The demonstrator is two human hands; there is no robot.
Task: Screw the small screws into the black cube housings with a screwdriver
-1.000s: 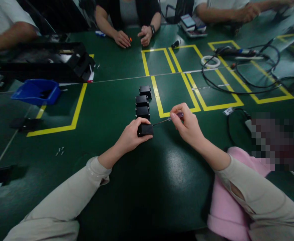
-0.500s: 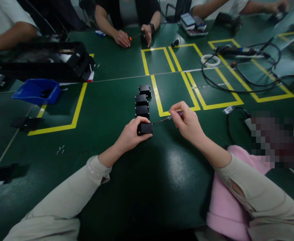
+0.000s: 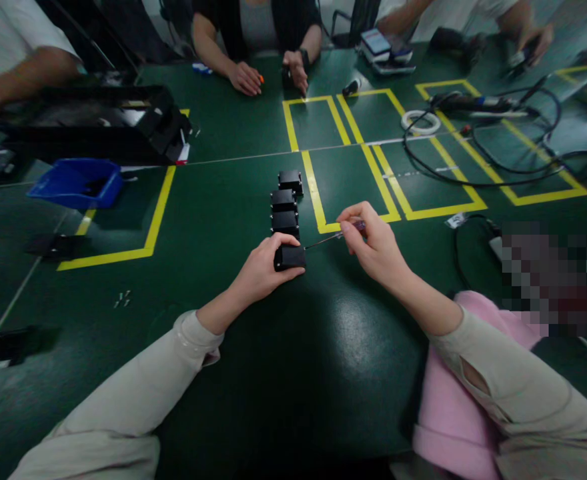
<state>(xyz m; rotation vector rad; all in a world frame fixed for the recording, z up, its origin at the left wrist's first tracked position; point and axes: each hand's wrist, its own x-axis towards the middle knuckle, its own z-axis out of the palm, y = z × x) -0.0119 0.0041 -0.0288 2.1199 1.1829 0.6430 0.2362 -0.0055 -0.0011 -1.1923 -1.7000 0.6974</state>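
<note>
My left hand [image 3: 259, 270] grips a small black box [image 3: 291, 257] between thumb and fingers on the table. In my right hand [image 3: 371, 237] is a screwdriver [image 3: 327, 238], pinched by its handle, which the fingers partly cover. The shaft slants down to the left, and its tip meets the right side of the box near a small screw. Behind the held box stand similar black boxes [image 3: 284, 221] in a row, with small bright screws at their sides. Several loose screws [image 3: 122, 299] lie on the table to the left.
A blue bin [image 3: 76, 183] and a long black tray [image 3: 98, 127] stand at the left. Yellow tape outlines [image 3: 313, 193] mark the green table. Black cables [image 3: 466, 180] curl at the right. A pink cloth [image 3: 453, 413] lies under my right arm. A co-worker's hands [image 3: 247, 79] are across the table.
My hands, the box and the screwdriver keep almost the same places. The view has shifted slightly. At the far right, another person's hand has moved left and lower.
</note>
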